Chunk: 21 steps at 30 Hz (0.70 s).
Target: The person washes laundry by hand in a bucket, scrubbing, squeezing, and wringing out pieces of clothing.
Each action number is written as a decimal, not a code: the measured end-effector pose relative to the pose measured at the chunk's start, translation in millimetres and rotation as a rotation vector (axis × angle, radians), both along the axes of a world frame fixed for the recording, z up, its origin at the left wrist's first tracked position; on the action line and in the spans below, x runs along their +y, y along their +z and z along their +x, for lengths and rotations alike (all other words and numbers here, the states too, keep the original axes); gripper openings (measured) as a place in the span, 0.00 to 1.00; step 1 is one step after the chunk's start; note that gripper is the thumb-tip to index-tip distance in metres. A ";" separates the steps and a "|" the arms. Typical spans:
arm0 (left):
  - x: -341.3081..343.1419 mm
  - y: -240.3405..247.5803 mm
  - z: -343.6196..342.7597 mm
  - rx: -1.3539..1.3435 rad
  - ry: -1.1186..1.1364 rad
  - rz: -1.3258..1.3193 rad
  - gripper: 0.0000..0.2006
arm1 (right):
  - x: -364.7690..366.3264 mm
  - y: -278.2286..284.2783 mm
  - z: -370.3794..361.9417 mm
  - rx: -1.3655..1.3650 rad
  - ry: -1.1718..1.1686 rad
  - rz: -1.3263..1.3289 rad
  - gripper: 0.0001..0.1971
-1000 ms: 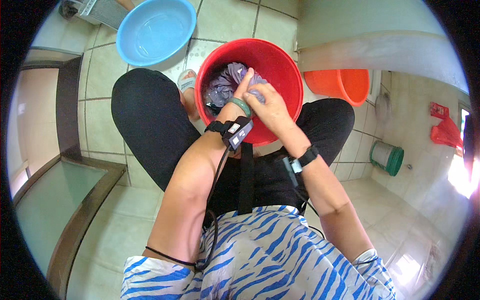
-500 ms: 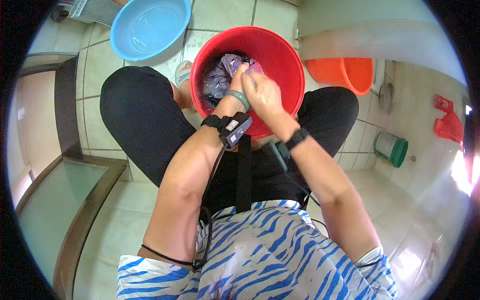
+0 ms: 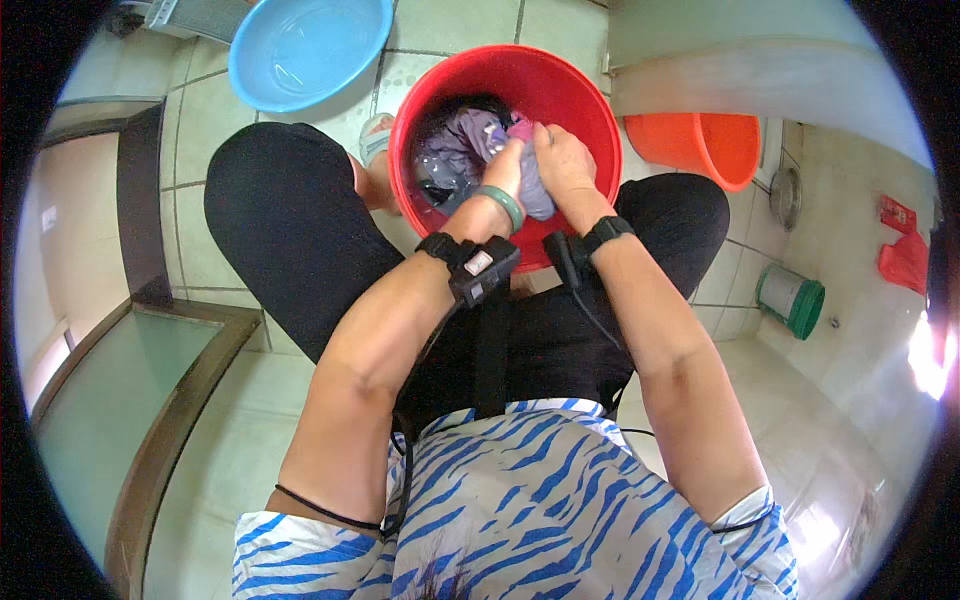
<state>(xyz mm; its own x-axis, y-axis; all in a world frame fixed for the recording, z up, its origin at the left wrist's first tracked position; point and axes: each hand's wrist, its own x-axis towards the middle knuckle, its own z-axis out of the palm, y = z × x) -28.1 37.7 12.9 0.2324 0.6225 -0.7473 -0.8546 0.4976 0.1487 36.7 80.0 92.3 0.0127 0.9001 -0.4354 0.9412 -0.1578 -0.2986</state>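
Purplish-grey cloth (image 3: 466,140) gripped in close-set hands (image 3: 568,165), forearms (image 3: 640,290) slanted toward red bucket (image 3: 575,95).

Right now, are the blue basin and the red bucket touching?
Apart. The head view shows pale floor tile between the blue basin and the red bucket.

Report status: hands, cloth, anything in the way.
Left hand and right hand on purple cloth, grip partly hidden. Cloth bunched inside red bucket. Nothing seen blocking hands.

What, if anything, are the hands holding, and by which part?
The left hand and right hand appear to grip purple-gray cloth by a bunched portion inside the red bucket; which end is hidden.
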 end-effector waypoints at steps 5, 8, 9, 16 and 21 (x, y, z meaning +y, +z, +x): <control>-0.4 -8.5 -6.9 0.709 -0.415 0.049 0.26 | 20.3 -34.1 25.2 0.146 0.078 -0.011 0.20; -8.1 27.7 -1.4 0.967 -0.642 0.212 0.29 | 25.3 -36.1 28.7 0.624 -0.012 -0.180 0.25; -13.7 51.7 6.1 0.984 -0.673 0.339 0.30 | 22.2 -36.5 34.8 0.614 0.031 -0.229 0.27; 0.2 24.8 1.4 -0.044 -0.205 -0.131 0.22 | 14.6 -45.0 55.2 0.369 0.226 -0.190 0.25; 7.1 -6.1 -34.5 -0.121 -0.101 0.020 0.27 | -44.9 38.9 3.4 0.566 0.401 -0.106 0.16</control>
<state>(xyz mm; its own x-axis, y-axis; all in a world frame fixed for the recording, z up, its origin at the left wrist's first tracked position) -62.6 44.8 6.9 0.3816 0.6061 -0.6979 -0.8128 0.5795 0.0588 40.1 35.1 131.2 -0.5661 0.7403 -0.3625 0.6373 0.1142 -0.7621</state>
